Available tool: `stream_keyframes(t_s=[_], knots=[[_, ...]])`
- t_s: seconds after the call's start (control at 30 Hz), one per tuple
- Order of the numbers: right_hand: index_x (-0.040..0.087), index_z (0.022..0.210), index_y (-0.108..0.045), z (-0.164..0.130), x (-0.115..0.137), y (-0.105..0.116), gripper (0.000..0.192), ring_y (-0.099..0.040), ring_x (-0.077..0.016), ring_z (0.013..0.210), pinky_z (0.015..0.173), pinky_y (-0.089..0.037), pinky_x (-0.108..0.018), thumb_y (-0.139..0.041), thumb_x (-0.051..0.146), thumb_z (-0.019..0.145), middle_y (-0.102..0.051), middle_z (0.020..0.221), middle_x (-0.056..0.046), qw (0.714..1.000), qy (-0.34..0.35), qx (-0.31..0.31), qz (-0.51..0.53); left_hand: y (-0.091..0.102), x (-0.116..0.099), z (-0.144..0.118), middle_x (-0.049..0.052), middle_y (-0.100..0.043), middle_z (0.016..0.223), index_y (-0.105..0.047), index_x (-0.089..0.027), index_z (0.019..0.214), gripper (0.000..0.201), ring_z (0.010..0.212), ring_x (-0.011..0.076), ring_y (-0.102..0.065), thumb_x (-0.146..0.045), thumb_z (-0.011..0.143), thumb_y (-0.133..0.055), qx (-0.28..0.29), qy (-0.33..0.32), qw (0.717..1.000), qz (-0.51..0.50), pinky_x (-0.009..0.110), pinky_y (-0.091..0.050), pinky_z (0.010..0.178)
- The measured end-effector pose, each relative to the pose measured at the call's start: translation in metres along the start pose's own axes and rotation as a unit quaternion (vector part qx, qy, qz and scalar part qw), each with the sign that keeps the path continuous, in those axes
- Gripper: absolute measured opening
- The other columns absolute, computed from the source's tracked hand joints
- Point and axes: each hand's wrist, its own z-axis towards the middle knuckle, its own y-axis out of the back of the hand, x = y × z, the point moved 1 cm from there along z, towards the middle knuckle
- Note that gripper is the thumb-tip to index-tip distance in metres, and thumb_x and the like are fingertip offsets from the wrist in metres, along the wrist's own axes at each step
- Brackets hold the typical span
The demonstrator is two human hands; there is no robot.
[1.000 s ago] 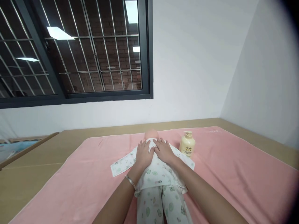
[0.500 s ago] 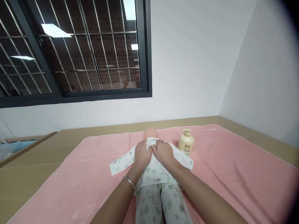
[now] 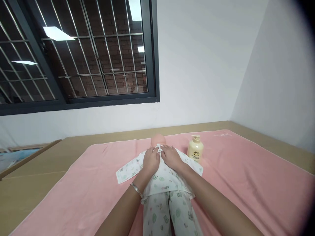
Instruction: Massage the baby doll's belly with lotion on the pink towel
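Note:
A baby doll [image 3: 157, 139] lies on its back, dressed in a white printed baby shirt [image 3: 162, 182] and matching pants [image 3: 157, 213]. My left hand [image 3: 150, 160] and my right hand [image 3: 171, 156] are side by side at the top of the shirt, just below the doll's bald head. The fingers of both are closed on the shirt cloth, which bunches up between them near the neck. Both sleeves stretch out to the sides. My hands hide most of the upper chest, and the doll's face is not visible.
A pale yellow pump bottle [image 3: 195, 149] stands right of the doll, close to the right sleeve. Under everything lies a pink blanket [image 3: 86, 190] on a tan padded surface [image 3: 41, 167] with raised edges. Behind are a white wall and a barred window [image 3: 98, 49].
The shirt's neck cloth has been drawn up and together into a bunch between my fingers. Its lower hem has shifted and flares a little. The bottle has stayed in place.

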Motion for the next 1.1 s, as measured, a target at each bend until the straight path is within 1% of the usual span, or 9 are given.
stream_keyframes(t_s=[0.17,0.27,0.33,0.43,0.6,0.67,0.8,0.97,1.1], knots=[[0.014,0.112,-0.065,-0.007,0.013,0.001,0.035,-0.061,-0.0244,0.105,0.101,-0.03,-0.037,-0.035,0.024,0.097,-0.069,0.111,-0.013,0.995,-0.045,-0.041,-0.073,0.004,-0.008,-0.003,0.01,-0.067,0.106,-0.064,-0.017,0.109,0.03,0.106,0.0245,-0.059,-0.023,0.093,-0.04,-0.02,0.045,0.999,0.02,0.036,-0.043,0.094],[0.011,0.104,-0.066,-0.01,0.019,0.001,0.037,-0.063,-0.0267,0.099,0.099,-0.032,-0.041,-0.033,0.026,0.098,-0.07,0.102,-0.016,0.991,-0.073,-0.041,-0.106,0.004,-0.01,-0.005,0.012,-0.068,0.104,-0.065,-0.017,0.106,0.03,0.104,0.0259,-0.06,-0.027,0.093,-0.039,-0.022,0.069,0.996,0.044,0.038,-0.043,0.092],[0.011,0.108,-0.065,-0.01,0.018,0.0,0.039,-0.062,-0.0278,0.103,0.1,-0.031,-0.043,-0.032,0.028,0.098,-0.07,0.106,-0.017,0.991,-0.086,-0.033,-0.101,0.003,-0.009,-0.005,0.013,-0.068,0.104,-0.064,-0.015,0.106,0.031,0.104,0.0271,-0.061,-0.029,0.093,-0.039,-0.021,0.084,0.995,0.047,0.039,-0.043,0.092],[0.009,0.125,-0.058,-0.007,0.011,-0.002,0.045,-0.052,-0.0311,0.123,0.106,-0.025,-0.048,-0.032,0.033,0.098,-0.061,0.129,-0.019,0.991,-0.108,-0.009,-0.077,0.0,-0.003,-0.003,0.016,-0.068,0.11,-0.063,-0.012,0.111,0.037,0.109,0.0298,-0.06,-0.036,0.091,-0.043,-0.006,0.114,0.993,0.034,0.041,-0.042,0.096],[0.017,0.146,-0.039,0.0,-0.005,-0.005,0.051,-0.035,-0.0293,0.139,0.111,-0.02,-0.049,-0.03,0.032,0.099,-0.041,0.15,-0.015,0.998,-0.052,0.042,-0.021,-0.008,0.01,0.001,0.017,-0.047,0.146,-0.047,-0.011,0.137,0.054,0.139,0.0319,-0.037,-0.041,0.093,-0.04,0.033,0.104,0.994,-0.011,0.046,-0.027,0.114],[0.022,0.148,-0.037,0.001,-0.008,-0.005,0.05,-0.033,-0.0279,0.141,0.112,-0.019,-0.049,-0.029,0.029,0.099,-0.038,0.153,-0.013,0.999,-0.017,0.045,-0.005,-0.008,0.01,0.001,0.014,-0.045,0.149,-0.045,-0.012,0.14,0.052,0.142,0.0302,-0.034,-0.037,0.095,-0.037,0.045,0.084,0.995,-0.022,0.046,-0.024,0.116],[0.026,0.148,-0.038,0.0,-0.006,-0.002,0.05,-0.035,-0.0274,0.14,0.112,-0.022,-0.047,-0.03,0.025,0.099,-0.038,0.153,-0.012,0.999,0.003,0.041,-0.013,-0.005,0.002,-0.002,0.015,-0.054,0.141,-0.05,-0.01,0.135,0.047,0.136,0.0273,-0.043,-0.027,0.095,-0.033,0.021,0.061,0.998,-0.001,0.043,-0.029,0.114],[0.017,0.145,-0.041,-0.005,0.007,0.001,0.048,-0.042,-0.031,0.134,0.108,-0.03,-0.045,-0.031,0.029,0.101,-0.046,0.145,-0.018,0.996,-0.03,0.031,-0.074,-0.004,-0.006,-0.006,0.014,-0.057,0.138,-0.054,-0.011,0.132,0.046,0.133,0.0279,-0.047,-0.028,0.094,-0.036,-0.01,0.087,0.996,0.001,0.043,-0.032,0.113],[0.005,0.146,-0.039,-0.017,0.028,0.004,0.052,-0.047,-0.0359,0.13,0.105,-0.034,-0.047,-0.032,0.028,0.1,-0.048,0.139,-0.029,0.988,-0.081,0.038,-0.129,-0.007,0.001,-0.006,0.016,-0.051,0.144,-0.052,-0.008,0.135,0.05,0.138,0.0297,-0.041,-0.032,0.092,-0.04,0.0,0.108,0.994,-0.019,0.044,-0.027,0.116]])
